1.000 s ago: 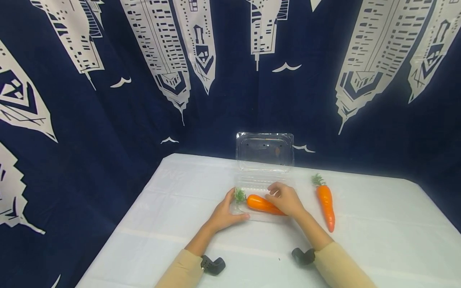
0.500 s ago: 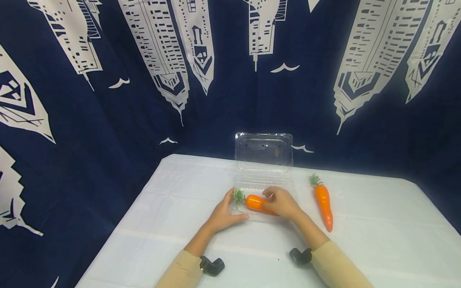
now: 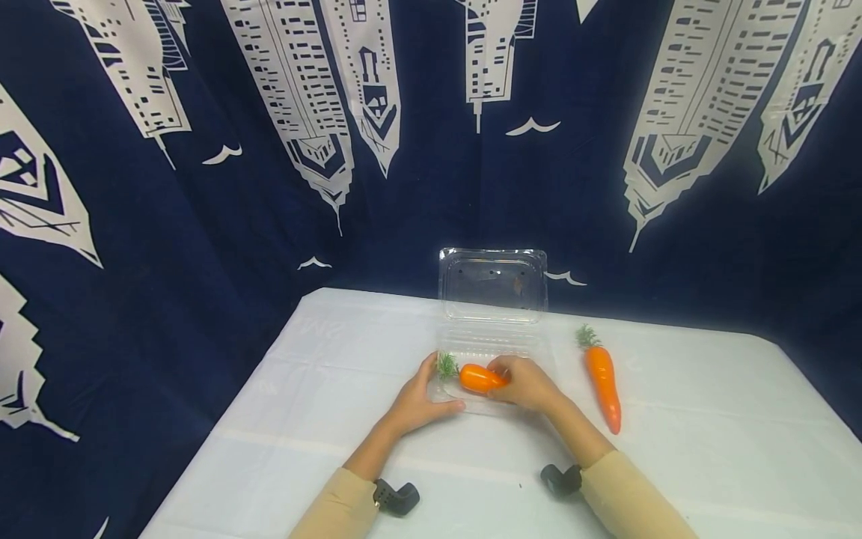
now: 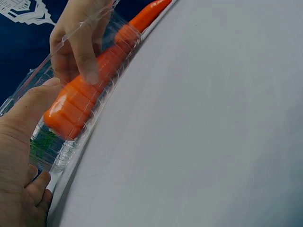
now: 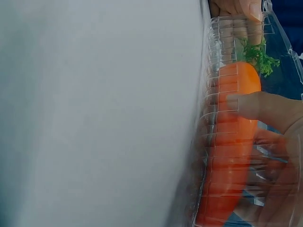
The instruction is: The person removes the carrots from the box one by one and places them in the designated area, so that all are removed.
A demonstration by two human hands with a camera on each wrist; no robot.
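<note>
An orange carrot (image 3: 477,378) with a green leafy top lies inside a clear plastic hinged container (image 3: 481,409). My right hand (image 3: 530,383) reaches into the box and grips the carrot's middle between thumb and fingers, hiding its tip in the head view. Through the clear wall, the right wrist view shows the thumb pressed on the carrot (image 5: 232,161). At the box's left end, my left hand (image 3: 414,402) holds the wall, its thumb (image 4: 35,101) over the rim and its other fingers curled at the outside.
The container's lid (image 3: 494,283) stands raised at the back, against the dark blue patterned curtain (image 3: 417,217). To the right of the box, a second carrot (image 3: 604,385) lies on the white-covered table (image 3: 700,419).
My right hand has moved slightly left and lower along the carrot, and its thumb and fingers have closed round it. My left hand stays at the box's left end.
</note>
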